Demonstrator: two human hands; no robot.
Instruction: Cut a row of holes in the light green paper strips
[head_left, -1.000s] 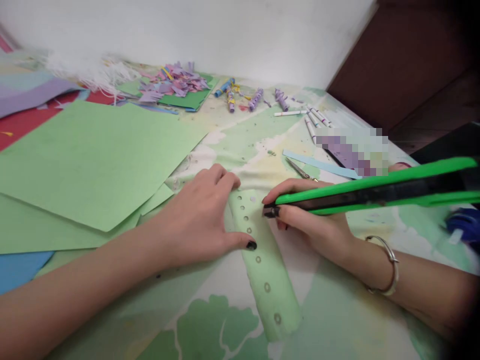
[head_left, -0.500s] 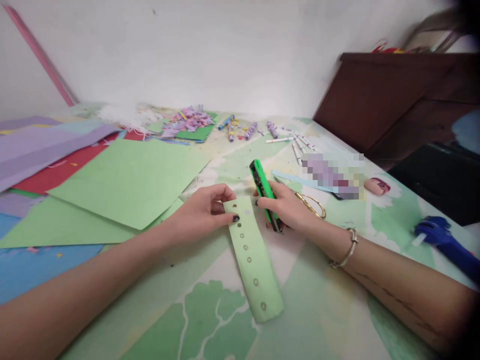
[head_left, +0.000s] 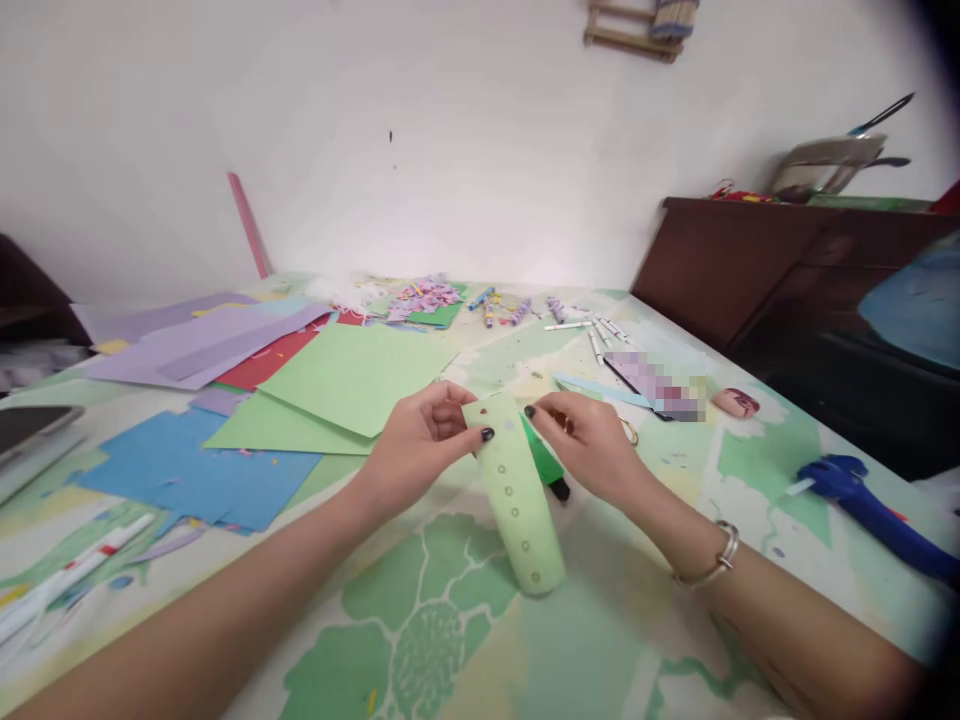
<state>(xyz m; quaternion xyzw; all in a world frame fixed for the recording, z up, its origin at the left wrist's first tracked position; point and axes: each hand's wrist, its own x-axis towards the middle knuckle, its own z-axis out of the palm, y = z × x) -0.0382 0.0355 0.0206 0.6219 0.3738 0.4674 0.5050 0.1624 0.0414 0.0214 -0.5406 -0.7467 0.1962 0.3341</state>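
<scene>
A pale green paper strip (head_left: 517, 510) is held up at its far end, its near end hanging toward me and slightly curled. Small circles run down its length, with a dark spot near the top. My left hand (head_left: 431, 430) pinches the strip's left edge, thumb on top. At the opposite edge, my right hand (head_left: 589, 435) is closed, its thumb tip at the paper. Partly hidden behind the strip and beneath this hand is a green and black tool (head_left: 544, 460) that looks like a utility knife.
Green sheets (head_left: 360, 375), blue paper (head_left: 202, 470) and purple paper (head_left: 202, 340) lie to the left. Paper scraps (head_left: 424, 297), crayons (head_left: 521, 311) and white markers (head_left: 600, 340) are at the back. A phone (head_left: 637, 385) and a blue glue gun (head_left: 862, 500) are on the right.
The green tool was in my right hand; it is now lower, behind the strip. My right thumb has moved to the strip's edge. The camera view has tilted up and turned left.
</scene>
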